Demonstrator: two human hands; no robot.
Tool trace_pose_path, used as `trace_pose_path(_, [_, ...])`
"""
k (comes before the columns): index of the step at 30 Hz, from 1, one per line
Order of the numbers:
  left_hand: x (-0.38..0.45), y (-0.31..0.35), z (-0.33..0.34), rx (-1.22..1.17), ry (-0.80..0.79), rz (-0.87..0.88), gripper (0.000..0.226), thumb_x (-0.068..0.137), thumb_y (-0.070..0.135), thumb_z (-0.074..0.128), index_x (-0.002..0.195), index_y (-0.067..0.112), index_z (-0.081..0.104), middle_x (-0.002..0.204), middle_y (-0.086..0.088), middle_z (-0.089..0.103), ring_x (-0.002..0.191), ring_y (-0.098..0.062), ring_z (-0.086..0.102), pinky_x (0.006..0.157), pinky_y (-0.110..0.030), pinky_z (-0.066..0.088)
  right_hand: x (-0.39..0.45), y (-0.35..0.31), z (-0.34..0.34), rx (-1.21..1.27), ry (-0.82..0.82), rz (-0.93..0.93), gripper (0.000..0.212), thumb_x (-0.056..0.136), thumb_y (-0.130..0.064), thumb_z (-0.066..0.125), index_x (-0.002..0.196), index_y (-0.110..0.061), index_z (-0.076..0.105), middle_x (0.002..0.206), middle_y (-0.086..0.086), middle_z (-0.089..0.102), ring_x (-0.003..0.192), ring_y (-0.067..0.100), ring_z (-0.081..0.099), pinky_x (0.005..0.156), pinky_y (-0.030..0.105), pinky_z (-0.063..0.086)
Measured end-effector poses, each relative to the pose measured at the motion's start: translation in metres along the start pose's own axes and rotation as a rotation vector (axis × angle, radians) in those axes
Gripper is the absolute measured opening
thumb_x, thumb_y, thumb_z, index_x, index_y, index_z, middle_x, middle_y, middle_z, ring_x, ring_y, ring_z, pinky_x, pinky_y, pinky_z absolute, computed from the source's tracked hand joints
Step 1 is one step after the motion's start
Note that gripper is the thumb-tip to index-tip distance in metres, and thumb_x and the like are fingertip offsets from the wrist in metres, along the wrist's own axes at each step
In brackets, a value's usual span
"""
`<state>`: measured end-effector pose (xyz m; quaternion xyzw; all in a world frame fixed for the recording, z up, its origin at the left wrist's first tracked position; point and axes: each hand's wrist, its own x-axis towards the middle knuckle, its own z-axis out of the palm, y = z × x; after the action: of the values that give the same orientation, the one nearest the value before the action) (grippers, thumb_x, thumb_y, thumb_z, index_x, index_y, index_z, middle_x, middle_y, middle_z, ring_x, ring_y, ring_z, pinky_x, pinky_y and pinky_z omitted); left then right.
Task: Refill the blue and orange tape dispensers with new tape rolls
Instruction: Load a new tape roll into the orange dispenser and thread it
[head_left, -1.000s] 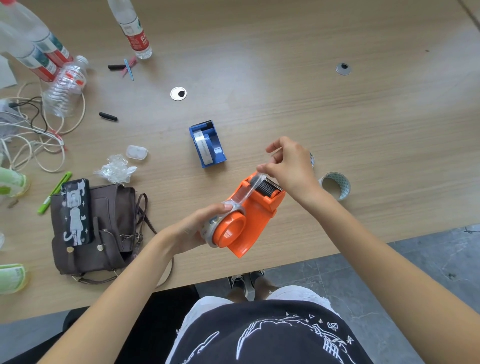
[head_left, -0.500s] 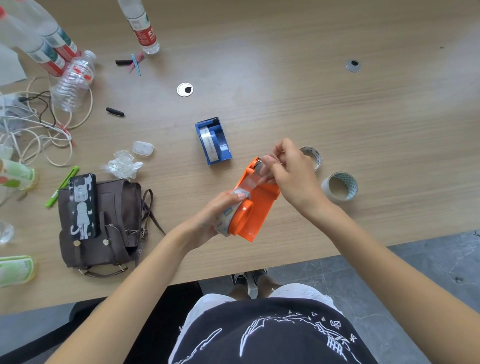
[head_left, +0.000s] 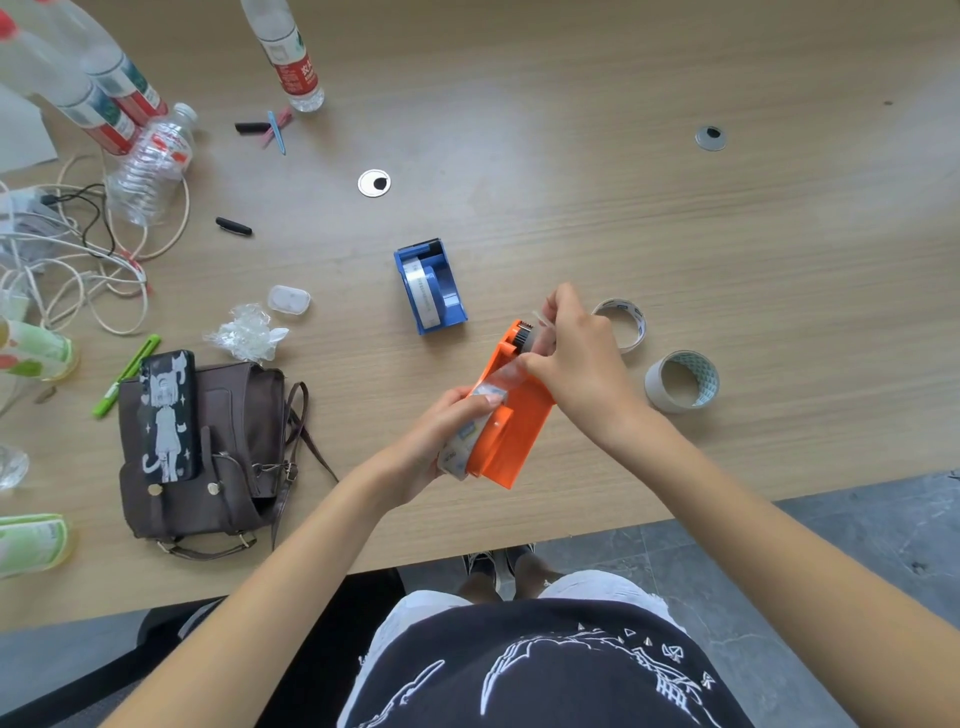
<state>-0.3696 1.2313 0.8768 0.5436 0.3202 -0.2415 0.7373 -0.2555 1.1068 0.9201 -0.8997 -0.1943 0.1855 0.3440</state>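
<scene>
Orange dispenser (head_left: 511, 415) — edge-on, clear tape roll (head_left: 462, 452) on its side.

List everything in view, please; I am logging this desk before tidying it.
orange tape dispenser: 1, orange, held above desk edge
blue tape dispenser: 1, blue, desk centre
tape rolls: 2, pale, right of hands
bottles: several, clear, far left
bag: 1, brown, left
phone: 1, black case, on bag
cables: tangle, white, left
left hand: grips dispenser and roll
right hand: pinches tape strip
</scene>
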Motion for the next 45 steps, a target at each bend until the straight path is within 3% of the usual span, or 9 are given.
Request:
trace_pose_path(4, [0.000, 0.001, 0.000, -0.008, 0.000, -0.003, 0.073, 0.057, 0.057, 0.066, 0.121, 0.025, 0.051, 0.107, -0.003, 0.066, 0.089, -0.019, 0.064, 0.073, -0.033, 0.051, 0.000, -0.002, 0.005, -0.115, 0.049, -0.083, 0.028, 0.076, -0.003, 0.056, 0.098, -0.010, 0.041, 0.078, 0.014, 0.063, 0.076, 0.038, 0.059, 0.065, 0.047, 0.048])
trace_pose_path(7, [0.000, 0.002, 0.003, -0.029, -0.007, -0.001, 0.059, 0.067, 0.051, 0.062, 0.119, 0.024, 0.051, 0.103, -0.002, 0.066, 0.083, -0.016, 0.064, 0.069, -0.030, 0.051, -0.001, -0.003, 0.009, -0.147, 0.081, -0.139, 0.018, 0.083, -0.006, 0.051, 0.099, -0.007, 0.042, 0.078, 0.014, 0.062, 0.076, 0.040, 0.058, 0.065, 0.047, 0.048])
trace_pose_path(12, [0.001, 0.003, 0.005, -0.031, -0.001, 0.000, 0.065, 0.066, 0.052, 0.063, 0.123, 0.022, 0.050, 0.104, -0.002, 0.065, 0.085, -0.016, 0.064, 0.069, -0.031, 0.051, 0.001, -0.003, 0.012, -0.132, 0.118, -0.161, 0.013, 0.086, -0.005, 0.050, 0.097, -0.004, 0.043, 0.072, 0.009, 0.053, 0.074, 0.040, 0.057, 0.061, 0.045, 0.044])
trace_pose_path(20, [0.003, 0.005, 0.005, -0.015, 0.021, 0.005, 0.052, 0.069, 0.049, 0.060, 0.115, 0.027, 0.051, 0.099, 0.002, 0.065, 0.078, -0.011, 0.064, 0.062, -0.026, 0.051, 0.009, 0.003, 0.011, -0.016, 0.155, -0.065, 0.027, 0.076, 0.000, 0.060, 0.094, -0.008, 0.043, 0.075, 0.011, 0.059, 0.074, 0.033, 0.057, 0.068, 0.048, 0.046])
trace_pose_path(27, [0.002, 0.004, 0.004, -0.010, 0.026, 0.007, 0.046, 0.068, 0.049, 0.060, 0.109, 0.029, 0.051, 0.095, 0.003, 0.065, 0.076, -0.012, 0.063, 0.063, -0.027, 0.049, 0.016, 0.008, 0.008, 0.090, 0.120, 0.022, 0.017, 0.080, -0.015, 0.070, 0.088, -0.015, 0.056, 0.062, -0.012, 0.051, 0.060, 0.002, 0.049, 0.064, 0.028, 0.043])
trace_pose_path(32, [0.001, 0.005, 0.004, 0.019, 0.043, 0.019, 0.049, 0.066, 0.049, 0.061, 0.110, 0.029, 0.050, 0.096, 0.002, 0.064, 0.076, -0.012, 0.063, 0.061, -0.025, 0.050, 0.016, 0.007, 0.008, 0.137, 0.125, 0.044, 0.006, 0.074, -0.014, 0.072, 0.073, -0.009, 0.067, 0.065, 0.000, 0.062, 0.065, 0.015, 0.056, 0.064, 0.033, 0.045])
trace_pose_path(35, [0.000, 0.005, 0.003, 0.027, 0.037, 0.024, 0.042, 0.067, 0.050, 0.059, 0.104, 0.032, 0.050, 0.095, 0.002, 0.065, 0.076, -0.012, 0.063, 0.063, -0.027, 0.050, 0.013, 0.005, 0.009, 0.183, 0.127, 0.026, 0.008, 0.075, -0.016, 0.071, 0.071, -0.011, 0.067, 0.065, -0.001, 0.062, 0.064, 0.013, 0.055, 0.064, 0.030, 0.044])
trace_pose_path(41, [-0.005, 0.003, -0.002, 0.075, 0.014, 0.036, 0.043, 0.068, 0.052, 0.059, 0.107, 0.035, 0.049, 0.102, 0.004, 0.064, 0.082, -0.010, 0.065, 0.061, -0.024, 0.051, 0.016, 0.004, 0.007, 0.189, 0.073, 0.029, 0.012, 0.073, -0.015, 0.075, 0.075, -0.005, 0.070, 0.073, 0.000, 0.063, 0.071, 0.011, 0.054, 0.060, 0.012, 0.038])
trace_pose_path(45, [-0.006, 0.003, -0.005, 0.140, 0.016, 0.067, 0.051, 0.073, 0.049, 0.059, 0.118, 0.029, 0.047, 0.105, 0.007, 0.063, 0.086, -0.007, 0.064, 0.067, -0.022, 0.048, 0.021, 0.004, 0.004, 0.257, 0.003, 0.141, 0.019, 0.071, -0.017, 0.078, 0.081, -0.002, 0.072, 0.089, 0.011, 0.072, 0.082, 0.020, 0.064, 0.075, 0.033, 0.051])
